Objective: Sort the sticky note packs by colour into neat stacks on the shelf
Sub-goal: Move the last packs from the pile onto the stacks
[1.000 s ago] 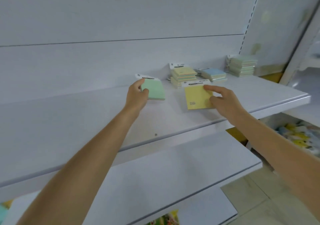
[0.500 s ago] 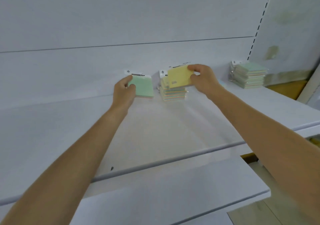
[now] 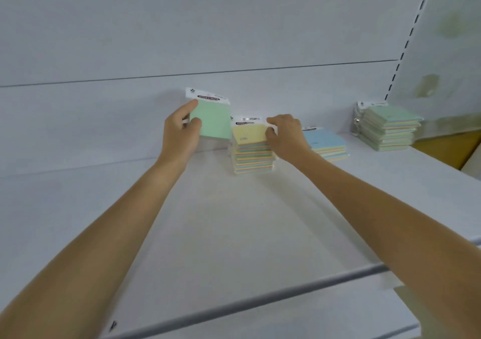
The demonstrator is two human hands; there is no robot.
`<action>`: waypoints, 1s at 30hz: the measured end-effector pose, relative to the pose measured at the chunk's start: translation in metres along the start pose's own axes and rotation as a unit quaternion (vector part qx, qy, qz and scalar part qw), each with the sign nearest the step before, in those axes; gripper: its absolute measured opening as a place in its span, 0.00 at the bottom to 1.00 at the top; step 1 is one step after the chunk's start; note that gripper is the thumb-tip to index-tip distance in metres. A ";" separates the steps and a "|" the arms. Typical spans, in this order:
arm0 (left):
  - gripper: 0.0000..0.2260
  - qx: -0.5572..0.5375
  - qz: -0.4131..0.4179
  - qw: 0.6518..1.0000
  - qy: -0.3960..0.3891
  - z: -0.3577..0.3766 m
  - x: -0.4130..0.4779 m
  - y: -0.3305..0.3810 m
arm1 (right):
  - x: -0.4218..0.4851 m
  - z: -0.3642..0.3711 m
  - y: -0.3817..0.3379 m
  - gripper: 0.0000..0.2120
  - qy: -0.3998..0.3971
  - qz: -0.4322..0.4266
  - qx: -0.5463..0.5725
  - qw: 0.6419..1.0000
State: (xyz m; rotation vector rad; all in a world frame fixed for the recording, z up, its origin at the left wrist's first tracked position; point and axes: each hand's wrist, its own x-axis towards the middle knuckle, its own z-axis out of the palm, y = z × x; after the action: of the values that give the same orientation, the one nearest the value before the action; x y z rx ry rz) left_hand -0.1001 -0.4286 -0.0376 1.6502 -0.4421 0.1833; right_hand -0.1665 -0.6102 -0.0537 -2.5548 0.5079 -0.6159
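Note:
My left hand (image 3: 181, 133) grips a green sticky note pack (image 3: 212, 119), held tilted up above the white shelf (image 3: 208, 221) just left of the yellow stack. My right hand (image 3: 285, 135) pinches the right edge of a yellow pack (image 3: 248, 135) that lies on top of the yellow stack (image 3: 252, 156). Right of it, partly behind my right hand, sits a short blue-topped stack (image 3: 325, 143). A green stack (image 3: 387, 127) stands at the far right of the shelf by the back wall.
The shelf's front lip (image 3: 260, 294) runs across the lower view, with a lower white shelf (image 3: 286, 323) beneath it. A slotted upright (image 3: 406, 41) rises at the right, beside a pale side panel (image 3: 447, 52).
My right hand has brought the yellow pack from the shelf front up and back and set it on top of the yellow stack. My left hand has lifted the green pack off the shelf.

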 end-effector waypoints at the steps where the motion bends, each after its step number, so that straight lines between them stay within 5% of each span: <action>1: 0.20 -0.009 0.005 1.000 0.001 0.008 0.002 0.005 | -0.001 -0.004 0.006 0.18 0.011 -0.019 0.010 1.000; 6: 0.20 -0.064 0.024 0.997 -0.022 0.069 0.010 0.026 | -0.014 -0.043 0.062 0.20 0.031 -0.092 -0.048 0.994; 12: 0.20 -0.082 0.013 0.994 -0.073 0.175 -0.004 0.044 | -0.045 -0.088 0.157 0.23 0.007 -0.038 -0.116 0.993; 15: 0.17 -0.102 0.000 0.987 -0.122 0.222 -0.016 0.057 | -0.056 -0.105 0.193 0.27 -0.065 0.011 -0.169 0.983; 19: 0.17 -0.111 -0.020 0.984 -0.135 0.275 -0.024 0.073 | -0.062 -0.111 0.211 0.30 -0.159 0.059 -0.187 0.967; 25: 0.21 -0.104 -0.049 0.980 -0.165 0.338 -0.022 0.087 | -0.059 -0.109 0.217 0.31 -0.146 0.043 -0.171 0.974; 30: 0.22 0.007 -0.043 0.982 -0.183 0.376 -0.021 0.087 | -0.058 -0.105 0.221 0.31 -0.128 0.031 -0.158 0.979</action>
State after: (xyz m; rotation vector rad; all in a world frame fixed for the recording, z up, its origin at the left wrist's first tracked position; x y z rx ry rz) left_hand -0.2045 -0.8002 -0.0162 1.7170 -0.6470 -0.1866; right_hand -0.3205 -0.8032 -0.1030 -2.8473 0.6343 -0.1885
